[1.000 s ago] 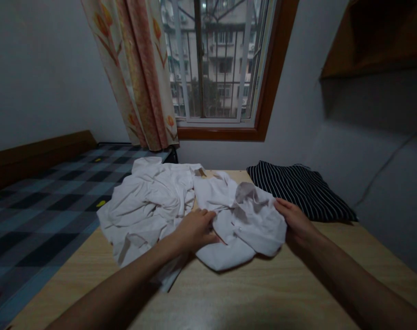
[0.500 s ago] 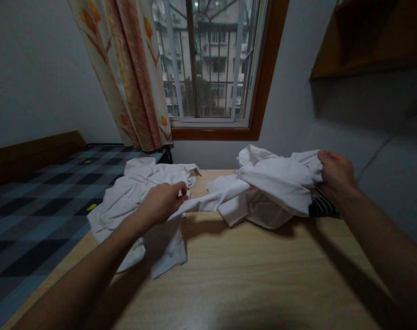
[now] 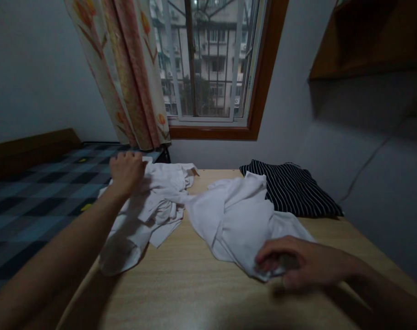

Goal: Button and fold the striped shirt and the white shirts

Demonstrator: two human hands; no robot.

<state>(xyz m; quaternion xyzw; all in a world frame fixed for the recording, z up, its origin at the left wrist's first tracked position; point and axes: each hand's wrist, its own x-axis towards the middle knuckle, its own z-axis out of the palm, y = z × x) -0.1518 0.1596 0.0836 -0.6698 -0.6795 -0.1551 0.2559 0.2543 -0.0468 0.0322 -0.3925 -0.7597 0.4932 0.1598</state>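
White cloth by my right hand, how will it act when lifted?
The white cloth probably sags and folds, since it lies in soft creases. It may be light, as its layers look thin. Lifting could tug the white pile, which it seems to join.

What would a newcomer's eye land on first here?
Rumpled white fabric, heaped left and right on the wooden table, stands out first. The left hand is at the left part's far side, the right hand at the right part's near edge. Black striped cloth lies behind on the right.

Left hand [image 3: 127, 170] stretches forward, right hand [image 3: 306, 262] curls loosely.
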